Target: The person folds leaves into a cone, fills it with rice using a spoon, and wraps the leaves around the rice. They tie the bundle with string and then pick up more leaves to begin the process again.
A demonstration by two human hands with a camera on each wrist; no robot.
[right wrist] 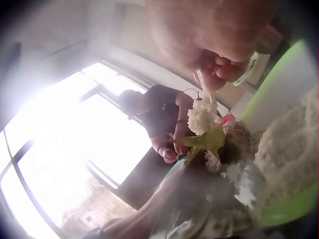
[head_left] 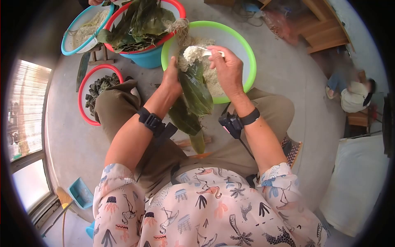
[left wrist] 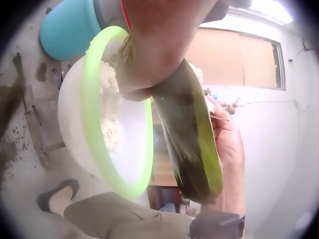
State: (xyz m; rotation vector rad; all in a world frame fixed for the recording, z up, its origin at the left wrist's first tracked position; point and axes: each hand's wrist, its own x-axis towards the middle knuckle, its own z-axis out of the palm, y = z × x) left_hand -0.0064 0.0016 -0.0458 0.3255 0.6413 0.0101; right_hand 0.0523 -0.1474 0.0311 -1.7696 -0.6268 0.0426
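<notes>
My left hand [head_left: 172,78] grips long green leaves [head_left: 197,92] that hang down toward the lap, folded at their top end. In my right hand [head_left: 227,70] the fingers pinch a white spoon [head_left: 207,52] just over that end. White rice [right wrist: 202,117] is heaped on the spoon, close above the leaf tip [right wrist: 207,141] in the right wrist view. Below both hands stands a green-rimmed basin [head_left: 249,53] with loose rice [head_left: 213,83] in it. The left wrist view shows the leaf's long outer side, while the left palm hides its top.
A red-rimmed basin [head_left: 181,9] heaped with leaves [head_left: 144,20] sits over a blue tub [head_left: 148,60]. Left of it are a blue-rimmed basin [head_left: 64,45] of rice and a red-rimmed basin [head_left: 81,96] with dark wrapped bundles [head_left: 101,86]. Another person [right wrist: 159,109] works opposite; someone [head_left: 356,95] sits far right.
</notes>
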